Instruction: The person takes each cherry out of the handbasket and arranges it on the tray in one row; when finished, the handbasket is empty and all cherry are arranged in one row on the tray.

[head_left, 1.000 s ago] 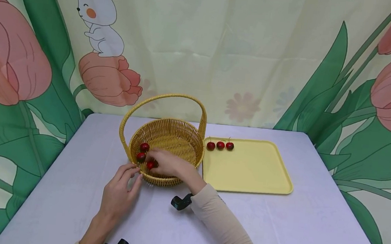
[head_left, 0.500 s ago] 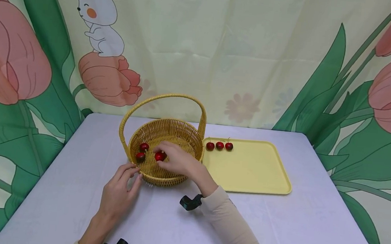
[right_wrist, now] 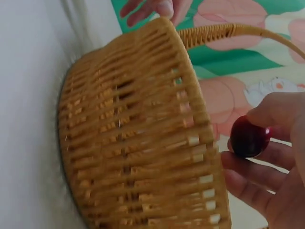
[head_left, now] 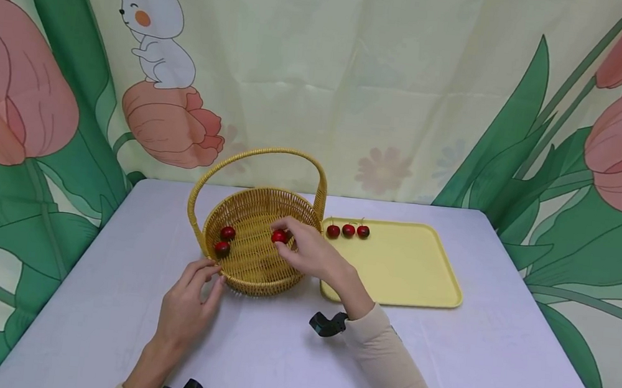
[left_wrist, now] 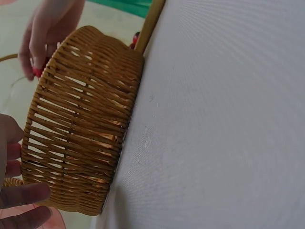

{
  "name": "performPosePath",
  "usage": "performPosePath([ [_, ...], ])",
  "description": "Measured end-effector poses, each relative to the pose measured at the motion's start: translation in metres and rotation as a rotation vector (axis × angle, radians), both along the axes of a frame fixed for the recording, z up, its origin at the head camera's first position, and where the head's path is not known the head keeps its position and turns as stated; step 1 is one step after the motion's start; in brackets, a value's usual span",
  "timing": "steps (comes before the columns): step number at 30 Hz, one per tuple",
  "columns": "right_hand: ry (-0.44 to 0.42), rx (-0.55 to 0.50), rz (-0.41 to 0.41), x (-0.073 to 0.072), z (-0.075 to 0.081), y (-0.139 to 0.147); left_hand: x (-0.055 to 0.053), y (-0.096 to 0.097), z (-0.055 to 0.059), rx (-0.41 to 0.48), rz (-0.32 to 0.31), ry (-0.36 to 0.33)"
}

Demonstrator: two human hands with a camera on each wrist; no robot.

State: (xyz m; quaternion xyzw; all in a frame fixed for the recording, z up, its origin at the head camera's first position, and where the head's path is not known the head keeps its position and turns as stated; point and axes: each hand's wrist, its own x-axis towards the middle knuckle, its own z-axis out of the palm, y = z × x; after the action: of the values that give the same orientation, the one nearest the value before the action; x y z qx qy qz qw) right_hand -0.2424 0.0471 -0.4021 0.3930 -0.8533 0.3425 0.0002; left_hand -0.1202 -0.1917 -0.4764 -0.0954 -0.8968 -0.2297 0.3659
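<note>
A dark red cherry (head_left: 279, 236) is pinched between the thumb and fingers of my right hand (head_left: 311, 250), above the right part of the wicker basket (head_left: 262, 288). In the right wrist view, this cherry (right_wrist: 249, 138) shows large beside the basket's rim. Two more cherries, one behind (head_left: 227, 233) and one in front (head_left: 222, 249), lie inside the basket at its left. My left hand (head_left: 190, 304) touches the basket's front left rim with relaxed, spread fingers. In the left wrist view, some of its fingers (left_wrist: 26, 193) extend along the outside of the weave.
A pale yellow tray (head_left: 399, 271) stands right of the basket, with three cherries (head_left: 348, 231) in a row at its back left. The basket's tall handle (head_left: 270, 151) arches over it. A white cloth covers the table (head_left: 250, 363); a printed curtain (head_left: 412, 72) hangs behind.
My right hand has lifted a cherry from the basket's front left and carried it right and away from me, towards the tray side. My left hand has stayed at the rim.
</note>
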Motion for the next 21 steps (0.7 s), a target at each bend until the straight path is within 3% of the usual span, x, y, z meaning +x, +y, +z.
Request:
performPosePath([
  [6,-0.007,-0.069,-0.052,-0.001,-0.003,0.018,0.001,0.0,0.001,0.007,-0.004,0.008],
  [15,0.134,-0.224,-0.028,-0.008,-0.002,0.042,0.0,0.001,0.0,0.017,-0.007,0.002],
  [21,0.158,-0.302,-0.083,-0.015,0.003,0.058,0.0,0.001,0.0,0.013,0.0,-0.007],
])
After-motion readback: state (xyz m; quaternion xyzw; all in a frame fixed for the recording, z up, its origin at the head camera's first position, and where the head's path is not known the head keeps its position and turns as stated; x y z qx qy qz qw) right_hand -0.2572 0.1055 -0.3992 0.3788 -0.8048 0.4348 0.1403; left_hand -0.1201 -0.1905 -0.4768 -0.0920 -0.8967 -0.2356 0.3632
